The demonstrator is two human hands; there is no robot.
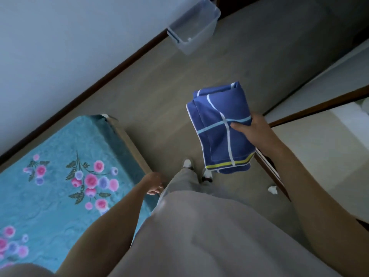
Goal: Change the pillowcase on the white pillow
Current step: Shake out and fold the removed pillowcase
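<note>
Head view, looking down past the person's own body.

Pillowcase [220, 129]: folded, dark blue with white and pale blue crossing lines and a yellow band near its lower edge. Held in the air above the floor, right of centre, clear of the bed.

Right hand [252, 129]: grips the pillowcase at its right edge, thumb laid across the top face at the pale blue line, fingers curled under the fold and hidden by the cloth.

Left hand [154, 183]: hangs low beside the left leg, just over the near corner of the bed, holding nothing. Fingers [154, 191] appear loosely curled; the hand is blurred, so finer detail cannot be told.

Bed [60, 186]: lower left, covered in a teal sheet printed with pink and purple flowers; a pale wooden frame edge [129, 144] shows along its right side. No pillow shows on the visible part.

Floor [159, 86]: beige, running diagonally between bed and right-hand wall.

Bin [194, 27]: clear plastic, at the top against the wall, well apart from the pillowcase.

Wall [69, 37]: white, with a dark skirting along its base.

Person: grey trousers [199, 226], light shoes [187, 163] on the floor below the pillowcase.

Small white scrap [272, 189]: on the floor by the right-hand skirting.
</note>
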